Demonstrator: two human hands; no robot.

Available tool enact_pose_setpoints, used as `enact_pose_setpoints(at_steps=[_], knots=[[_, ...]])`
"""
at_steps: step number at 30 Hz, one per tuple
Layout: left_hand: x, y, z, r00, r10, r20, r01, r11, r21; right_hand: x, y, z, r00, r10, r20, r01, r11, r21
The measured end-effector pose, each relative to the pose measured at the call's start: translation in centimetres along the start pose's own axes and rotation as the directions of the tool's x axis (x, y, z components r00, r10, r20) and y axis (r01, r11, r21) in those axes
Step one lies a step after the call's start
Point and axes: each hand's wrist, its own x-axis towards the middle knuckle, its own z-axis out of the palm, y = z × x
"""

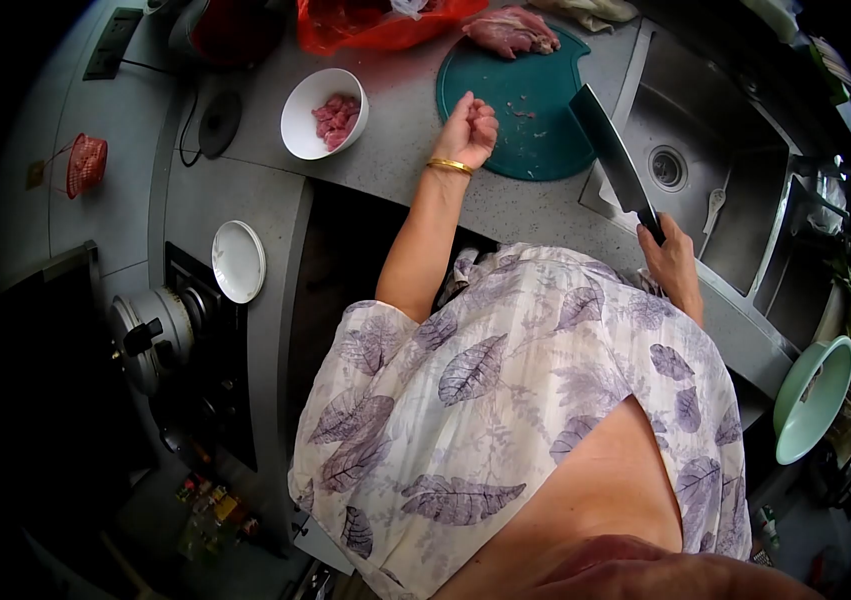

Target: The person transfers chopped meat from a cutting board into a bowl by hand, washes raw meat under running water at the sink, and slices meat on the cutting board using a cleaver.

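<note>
My right hand [672, 262] grips the black handle of a cleaver [609, 145]. Its broad dark blade points up and left, with the tip at the right edge of the green cutting board [545, 130]. My left hand [471, 131], with a gold bangle at the wrist, is curled into a loose fist over the board's left part; nothing shows in its fingers. Small meat scraps [520, 110] lie on the board. A larger piece of raw meat [512, 32] rests at its far edge. Left of my left hand stands a white bowl [295, 115] holding cut meat pieces [336, 120].
A steel sink [690, 110] with a white spoon [713, 210] lies to the right. A red plastic bag [330, 35] sits at the back. On the left are a pot [160, 330] and white dish [238, 262] by the stove. A green basin [813, 400] stands far right.
</note>
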Motion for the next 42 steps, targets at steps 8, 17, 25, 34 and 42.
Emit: enact_pose_setpoints(at_steps=[8,17,25,34,42], knots=[[-2.9,0.3,6.1,0.968,0.186,-0.167,-0.135,0.952,0.276,-0.1,-0.8,-0.3,1.0,0.012,-0.002,-0.012,1.0,0.002],[-1.8,2.5,1.8,0.981,0.192,-0.013,-0.168,0.891,0.422,-0.2,-1.1,-0.5,0.997,0.073,0.013,-0.073,0.997,0.013],[-1.8,-0.5,4.0,0.972,0.179,-0.154,-0.173,0.984,0.049,-0.2,-0.6,-0.3,0.999,0.038,-0.023,-0.038,0.999,-0.001],[-2.7,-1.7,6.3,0.975,0.199,-0.095,-0.152,0.919,0.363,-0.3,-0.6,-0.1,0.999,0.036,-0.025,-0.036,0.999,0.003],[-1.4,-1.2,3.8,0.994,0.094,-0.05,-0.08,0.967,0.241,-0.2,-0.2,0.0,0.998,0.056,-0.008,-0.056,0.998,0.029]])
